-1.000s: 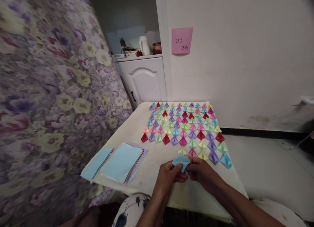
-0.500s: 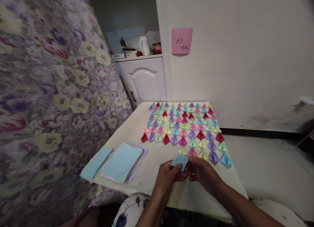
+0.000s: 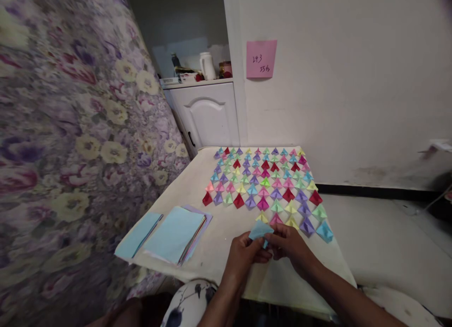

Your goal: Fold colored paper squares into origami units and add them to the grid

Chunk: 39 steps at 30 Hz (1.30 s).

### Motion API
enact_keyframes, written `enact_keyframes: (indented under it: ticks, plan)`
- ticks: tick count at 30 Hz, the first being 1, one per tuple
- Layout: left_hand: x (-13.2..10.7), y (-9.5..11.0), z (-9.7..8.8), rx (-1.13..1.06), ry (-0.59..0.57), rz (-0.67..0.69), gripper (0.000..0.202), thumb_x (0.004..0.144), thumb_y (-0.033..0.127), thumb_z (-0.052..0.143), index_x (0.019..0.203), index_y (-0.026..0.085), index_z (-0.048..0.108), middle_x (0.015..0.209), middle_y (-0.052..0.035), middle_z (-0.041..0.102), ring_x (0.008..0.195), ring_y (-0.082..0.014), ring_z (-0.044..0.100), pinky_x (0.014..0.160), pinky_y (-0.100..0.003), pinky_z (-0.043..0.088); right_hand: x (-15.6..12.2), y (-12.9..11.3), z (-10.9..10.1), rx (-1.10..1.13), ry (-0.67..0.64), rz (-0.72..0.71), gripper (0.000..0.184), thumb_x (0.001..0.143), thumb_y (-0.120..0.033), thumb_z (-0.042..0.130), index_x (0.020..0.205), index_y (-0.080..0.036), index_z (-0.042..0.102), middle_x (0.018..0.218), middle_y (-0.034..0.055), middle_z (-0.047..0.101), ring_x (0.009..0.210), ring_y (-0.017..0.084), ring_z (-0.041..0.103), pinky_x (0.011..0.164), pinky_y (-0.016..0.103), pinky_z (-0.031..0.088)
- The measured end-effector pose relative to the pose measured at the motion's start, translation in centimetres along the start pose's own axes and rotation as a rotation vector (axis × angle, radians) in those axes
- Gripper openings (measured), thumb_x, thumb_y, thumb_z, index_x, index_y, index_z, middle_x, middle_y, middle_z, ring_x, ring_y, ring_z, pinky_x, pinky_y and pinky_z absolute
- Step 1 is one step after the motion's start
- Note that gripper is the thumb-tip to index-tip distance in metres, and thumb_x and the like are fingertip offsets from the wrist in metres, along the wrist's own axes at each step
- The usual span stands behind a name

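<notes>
1. Paper [image 3: 260, 229], blue and folded, is held above the near part of the table [image 3: 226, 223] in the head view; the hands hide its lower part.
2. Left hand [image 3: 245, 250] grips the paper's left side, thumb on top.
3. Right hand [image 3: 287, 240] pinches the paper's right side; the fold there cannot be made out.
4. Folded pieces [image 3: 262, 203] stand in rows beyond; the farthest are too small for detail.
5. Large stack [image 3: 176, 235] lies left of the hands; its lower sheets are mostly covered.

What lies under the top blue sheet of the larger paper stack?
A purple sheet juts out at right; edges of other sheets show. The blue sheet covers the rest.
</notes>
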State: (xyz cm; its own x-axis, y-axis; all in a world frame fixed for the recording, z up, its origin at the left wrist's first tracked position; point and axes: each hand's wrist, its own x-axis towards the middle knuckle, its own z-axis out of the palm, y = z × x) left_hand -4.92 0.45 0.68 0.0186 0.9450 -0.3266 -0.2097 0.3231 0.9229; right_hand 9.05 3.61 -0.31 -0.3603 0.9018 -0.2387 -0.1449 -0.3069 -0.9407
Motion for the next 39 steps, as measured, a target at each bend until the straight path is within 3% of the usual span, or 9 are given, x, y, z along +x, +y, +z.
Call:
enact_keyframes:
  ticks: [11,17,25,33,39]
  plan:
    - [0.01,-0.47,0.22,-0.076,0.057,0.066,0.03,0.066,0.039,0.07,0.076,0.013,0.06,0.058,-0.0009,0.064,0.048,-0.0134,0.061,0.048,-0.022,0.048,-0.14,-0.2,0.34,0.005,0.025,-0.046,0.028,0.065,-0.038,0.069,0.064,-0.016,0.052,0.051,-0.0036,0.056,0.04,0.008,0.046,0.042,0.021,0.038]
    - [-0.31,-0.14,0.05,-0.198,0.019,0.023,0.033,0.066,0.041,0.071,0.076,0.011,0.061,0.057,-0.0024,0.064,0.046,-0.0104,0.058,0.046,-0.019,0.045,-0.18,-0.27,0.47,0.023,0.017,-0.06,0.029,0.064,-0.039,0.07,0.061,-0.017,0.051,0.051,-0.004,0.056,0.039,0.007,0.044,0.04,0.02,0.034]
    - [-0.29,-0.03,0.04,-0.199,0.029,0.025,0.037,0.069,0.048,0.065,0.072,0.012,0.059,0.056,-0.0034,0.063,0.047,-0.0122,0.059,0.046,-0.02,0.045,-0.25,-0.45,0.4,0.079,-0.015,-0.028,0.025,0.064,-0.034,0.069,0.062,-0.017,0.051,0.052,-0.0041,0.057,0.039,0.006,0.044,0.041,0.021,0.033]
    - [-0.39,0.03,0.15,-0.119,0.009,0.002,0.031,0.063,0.032,0.074,0.08,0.009,0.063,0.066,-0.0054,0.068,0.05,-0.0103,0.059,0.05,-0.02,0.047,-0.14,-0.34,0.45,0.066,-0.003,-0.041,0.026,0.064,-0.036,0.07,0.062,-0.016,0.053,0.051,-0.0039,0.057,0.039,0.007,0.044,0.042,0.021,0.034]
    - [-0.35,0.06,-0.07,-0.093,0.013,0.028,0.027,0.064,0.028,0.072,0.08,0.009,0.064,0.064,-0.0052,0.067,0.048,-0.0111,0.059,0.048,-0.021,0.046,-0.2,-0.4,0.18,0.007,-0.046,-0.054,0.024,0.068,-0.037,0.067,0.069,-0.016,0.055,0.056,-0.0027,0.059,0.04,0.007,0.046,0.041,0.02,0.036]
